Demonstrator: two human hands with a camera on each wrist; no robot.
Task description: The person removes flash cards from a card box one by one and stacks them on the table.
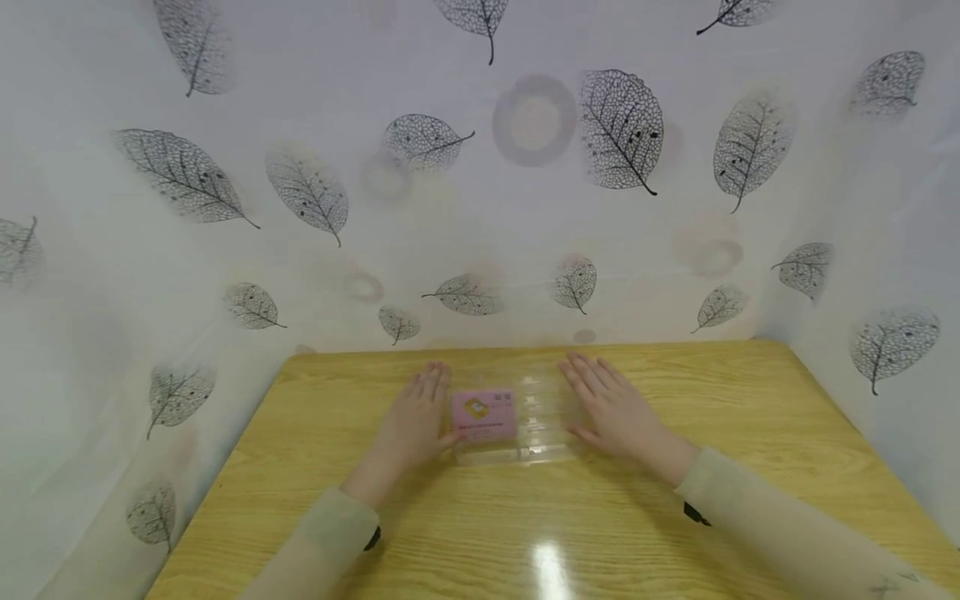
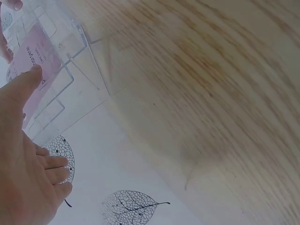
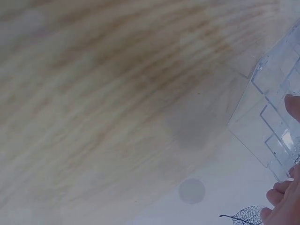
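A clear plastic tray (image 1: 546,454) with molded compartments lies near the middle of the table in the head view. A pink printed card (image 1: 487,417) with a yellow picture shows in its left part; letters reading "harpener" are visible on it in the left wrist view. My left hand (image 1: 412,421) rests along the tray's left side, fingers extended, its thumb reaching over the pink card's near corner. On the right side my right hand (image 1: 615,417) lies with fingers straight, fingertips and thumb at the tray's edge. In the right wrist view only part of the tray (image 3: 269,124) shows.
The light wooden table (image 1: 450,533) reaches back to a pale curtain (image 1: 465,225) printed with leaf skeletons, which also closes in the left and right sides. A bright reflection lies on the tabletop near the front.
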